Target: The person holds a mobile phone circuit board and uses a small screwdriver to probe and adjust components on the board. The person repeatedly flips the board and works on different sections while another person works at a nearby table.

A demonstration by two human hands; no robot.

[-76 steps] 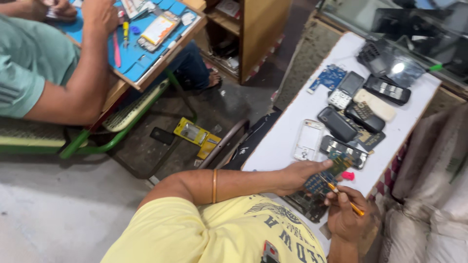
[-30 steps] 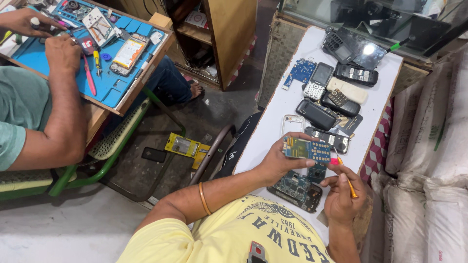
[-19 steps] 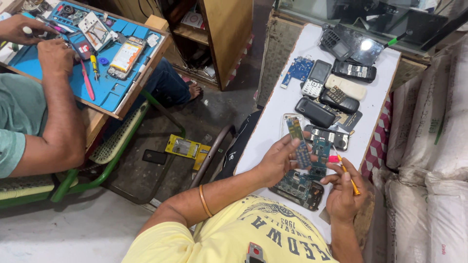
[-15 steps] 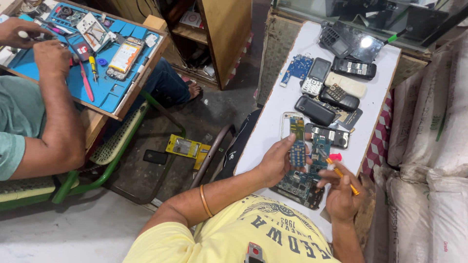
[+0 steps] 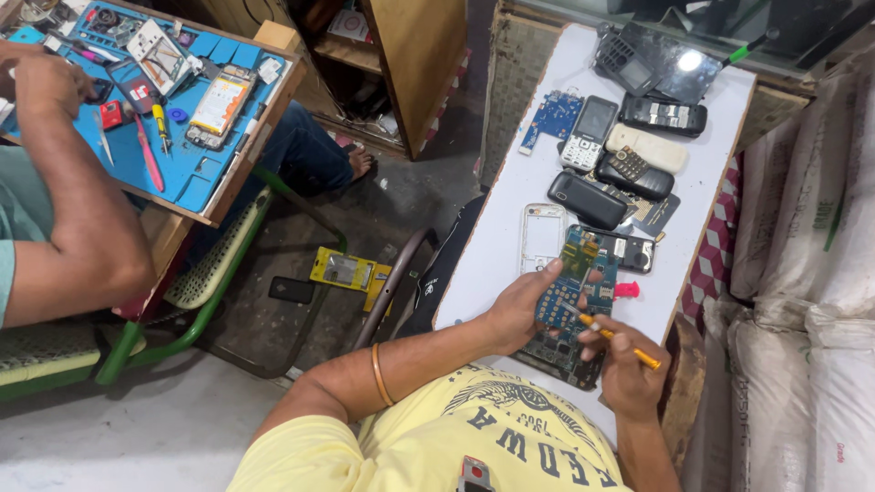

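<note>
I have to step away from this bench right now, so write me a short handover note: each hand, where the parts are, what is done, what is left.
Left hand: holds the blue circuit board tilted up above the white table.
Right hand: grips a yellow-handled screwdriver, tip at the board's lower edge.
Parts: an opened phone body lies under the hands; an empty white phone frame sits beside the board; further phones and a second blue board lie in a row beyond.
Done: the board is out of its housing.
Left: work on the board is under way; nothing reassembled. A co-worker's arm is at the separate blue mat.
</note>
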